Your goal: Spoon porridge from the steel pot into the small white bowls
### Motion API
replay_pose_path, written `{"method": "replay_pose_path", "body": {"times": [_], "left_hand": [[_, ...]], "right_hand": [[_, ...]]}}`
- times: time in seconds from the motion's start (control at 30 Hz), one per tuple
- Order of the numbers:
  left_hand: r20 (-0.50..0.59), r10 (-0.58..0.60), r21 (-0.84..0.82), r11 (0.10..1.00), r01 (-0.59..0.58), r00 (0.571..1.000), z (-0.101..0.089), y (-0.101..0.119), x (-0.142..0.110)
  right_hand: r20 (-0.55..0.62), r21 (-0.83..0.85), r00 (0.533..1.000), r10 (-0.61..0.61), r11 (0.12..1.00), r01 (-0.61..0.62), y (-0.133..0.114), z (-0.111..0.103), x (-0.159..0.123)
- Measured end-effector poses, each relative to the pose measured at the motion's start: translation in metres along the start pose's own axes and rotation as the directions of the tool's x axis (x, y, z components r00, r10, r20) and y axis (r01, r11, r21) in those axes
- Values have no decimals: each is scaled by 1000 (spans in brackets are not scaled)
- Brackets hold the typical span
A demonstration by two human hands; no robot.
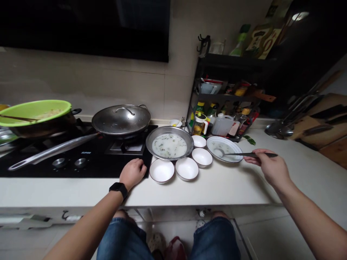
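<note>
My right hand (267,164) grips the dark handle of a spoon (235,154). The spoon's bowl end dips into whitish soup on a patterned white plate (238,159). My left hand (132,174), a black watch at its wrist, rests with curled fingers at the stove's right edge; I see nothing in it. Just right of that hand stand several small white bowls (187,168) in a curve. Behind them a wide metal basin (190,135) holds milky soup with green bits.
A lidded wok (119,121) sits on the black gas stove (97,164), its long handle reaching forward left. Beyond is a lime-green basket (58,105) over a pot. A rack (233,96) of bottles stands behind the plate. Ladles and knives (322,119) are far right.
</note>
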State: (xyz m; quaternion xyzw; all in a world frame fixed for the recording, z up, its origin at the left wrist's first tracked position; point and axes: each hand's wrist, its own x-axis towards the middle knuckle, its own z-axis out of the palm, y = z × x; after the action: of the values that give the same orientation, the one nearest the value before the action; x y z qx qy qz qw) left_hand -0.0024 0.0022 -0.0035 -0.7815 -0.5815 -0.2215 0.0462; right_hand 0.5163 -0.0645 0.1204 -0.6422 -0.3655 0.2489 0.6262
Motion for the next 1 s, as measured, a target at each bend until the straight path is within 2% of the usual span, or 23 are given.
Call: {"method": "replay_pose_path", "body": {"times": [0.1, 0.27, 0.6, 0.83, 1.0], "left_hand": [[-3, 1, -7, 1000, -2, 1000, 0, 0, 0], [5, -10, -9, 1000, 10, 1000, -1, 1, 0], [7, -2, -3, 1000, 2, 1000, 0, 0, 0], [13, -9, -17, 1000, 9, 1000, -2, 2, 0], [-4, -22, -42, 999, 22, 1000, -1, 3, 1]], "right_hand": [[-53, 161, 995, 88, 984, -78, -3, 0, 6], [-97, 215, 980, 174, 965, -150, -18, 3, 9], [-93, 185, 991, 91, 980, -73, -51, 17, 15], [12, 152, 999, 37, 988, -39, -73, 53, 13], [122, 164, 990, 75, 982, -95, -64, 91, 11]]}}
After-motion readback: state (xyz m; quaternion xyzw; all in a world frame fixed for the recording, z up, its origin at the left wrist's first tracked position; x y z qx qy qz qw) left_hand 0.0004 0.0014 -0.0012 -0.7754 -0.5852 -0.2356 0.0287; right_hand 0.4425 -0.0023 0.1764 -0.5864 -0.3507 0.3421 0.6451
